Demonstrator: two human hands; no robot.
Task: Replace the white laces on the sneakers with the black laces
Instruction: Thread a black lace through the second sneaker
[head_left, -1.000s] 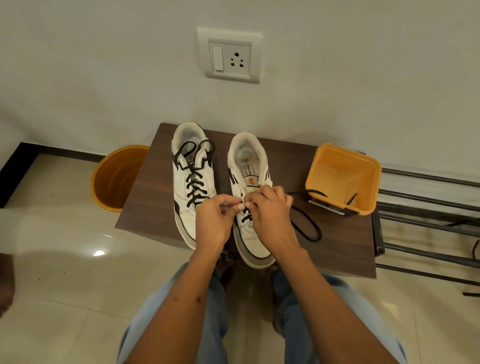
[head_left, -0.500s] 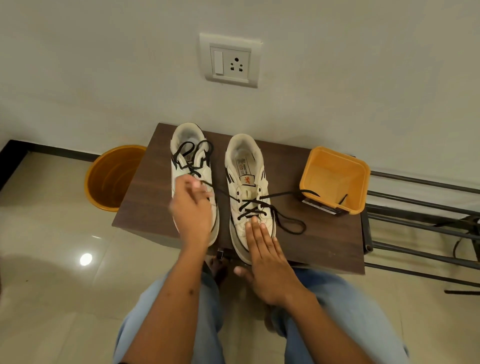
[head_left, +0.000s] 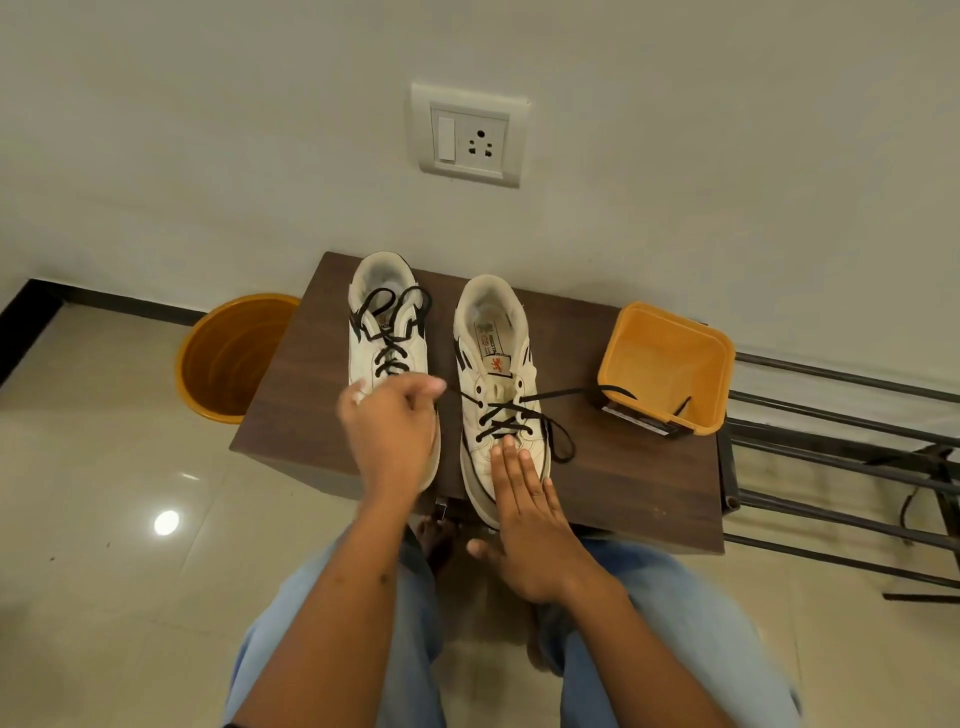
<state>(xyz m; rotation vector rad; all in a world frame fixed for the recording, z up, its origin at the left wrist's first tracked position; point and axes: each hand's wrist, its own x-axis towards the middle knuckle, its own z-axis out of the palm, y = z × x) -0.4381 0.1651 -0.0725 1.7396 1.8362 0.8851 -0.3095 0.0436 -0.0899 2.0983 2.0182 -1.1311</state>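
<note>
on the brown table (head_left: 613, 499), the right sneaker (head_left: 496, 384) lies under the flat, open right hand (head_left: 524, 514); the left hand (head_left: 389, 431) pinches its black lace (head_left: 501, 415) taut. the tongue label's writing is unreadable.

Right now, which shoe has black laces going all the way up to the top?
The left sneaker, beside the round orange bucket. Its black lace reaches the top; the right sneaker is laced only partway.
</note>
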